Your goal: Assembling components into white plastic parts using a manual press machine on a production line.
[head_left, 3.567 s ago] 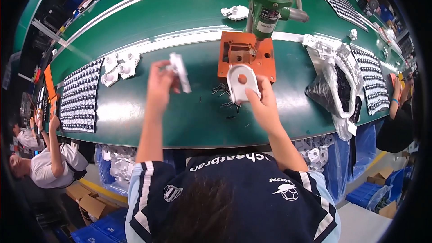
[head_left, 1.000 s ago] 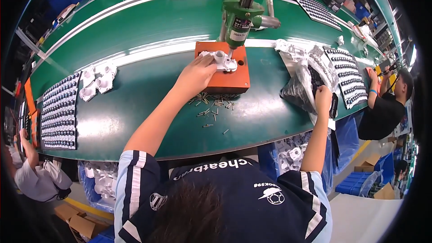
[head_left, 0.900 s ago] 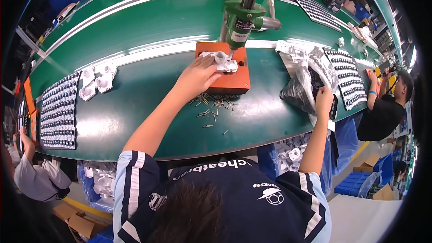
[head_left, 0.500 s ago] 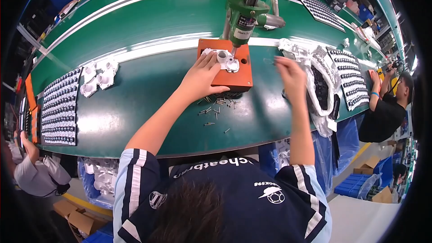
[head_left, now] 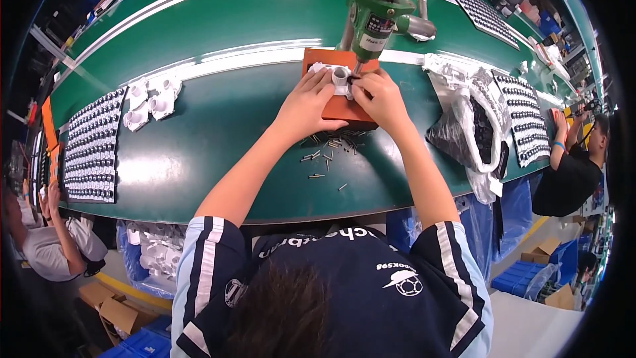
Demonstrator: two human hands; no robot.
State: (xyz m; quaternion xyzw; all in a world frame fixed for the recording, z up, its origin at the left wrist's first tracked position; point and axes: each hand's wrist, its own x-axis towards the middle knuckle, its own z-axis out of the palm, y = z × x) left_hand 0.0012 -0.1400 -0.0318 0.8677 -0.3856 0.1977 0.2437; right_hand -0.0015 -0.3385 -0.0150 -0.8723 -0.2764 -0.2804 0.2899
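Both hands meet at the white plastic part (head_left: 336, 78), which sits on the orange fixture block (head_left: 344, 109) near the bench's (head_left: 218, 139) far edge, under the green press (head_left: 372, 16). Left hand (head_left: 306, 103) lies flat, fingers pressed together; right hand (head_left: 379, 98) pinches something small (too tiny to identify) against the part. Loose metal pins (head_left: 328, 152) lie just nearer.

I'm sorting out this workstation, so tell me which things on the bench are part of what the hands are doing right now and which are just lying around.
In use:
left hand and right hand, both on the white plastic part
orange fixture block
green press head
loose metal pins

Lying about:
tray of small parts
white parts pile
black bag
right-side tray
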